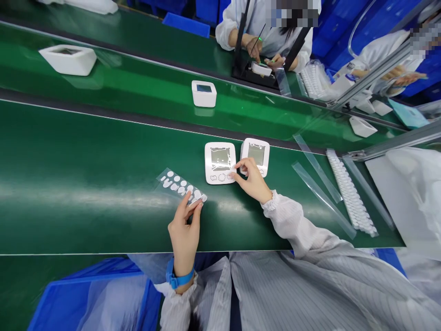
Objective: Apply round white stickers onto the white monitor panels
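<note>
The left hand (184,227), its thumb and fingers closed together, pinches the right end of a clear sheet of round white stickers (177,182); the sheet lies midway between the far and near edges of the green counter (86,184). The right hand (255,181) has thumb and forefinger slightly apart at the lower right edge of a white digital monitor (220,162); whether they grip anything there, I cannot tell. This monitor lies face up near the counter's far edge, and a second white monitor (257,154) stands just right of it, partly behind the right hand. Toward the counter's right end lie clear plastic strips (324,200) and a long row of small white parts (351,193). Past the far edge, a small white device (204,94) rests on the conveyor (144,87).
</note>
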### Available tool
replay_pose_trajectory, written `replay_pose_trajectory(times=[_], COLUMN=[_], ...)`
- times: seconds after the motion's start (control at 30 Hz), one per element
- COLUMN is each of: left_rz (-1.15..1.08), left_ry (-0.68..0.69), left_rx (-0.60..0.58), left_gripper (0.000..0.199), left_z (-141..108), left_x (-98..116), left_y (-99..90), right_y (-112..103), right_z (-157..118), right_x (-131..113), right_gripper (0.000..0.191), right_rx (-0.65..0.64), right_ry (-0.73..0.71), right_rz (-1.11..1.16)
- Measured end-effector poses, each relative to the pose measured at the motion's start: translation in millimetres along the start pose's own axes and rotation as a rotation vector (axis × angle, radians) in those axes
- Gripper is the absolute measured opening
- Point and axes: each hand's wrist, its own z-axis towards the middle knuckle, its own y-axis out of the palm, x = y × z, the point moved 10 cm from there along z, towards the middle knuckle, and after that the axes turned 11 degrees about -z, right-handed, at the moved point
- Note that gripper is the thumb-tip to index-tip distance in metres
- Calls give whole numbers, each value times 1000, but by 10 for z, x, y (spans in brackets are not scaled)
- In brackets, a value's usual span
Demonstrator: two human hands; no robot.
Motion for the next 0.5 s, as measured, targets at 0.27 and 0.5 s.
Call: replay_pose_trajectory(times=[0.27, 0.5], left_rz=[-1, -12], left_ry=[9, -21], left_rx=[9, 2], left_gripper=[46, 46], left_z=[10, 18], left_x=[6, -31], left_y=[-2, 2], right_y=[11, 33], right_z=[-4, -41], right_x=[-57, -92], right_gripper=[18, 16], right_rx=[31, 52], right_ry=[-41, -112], right_rz=[-78, -130])
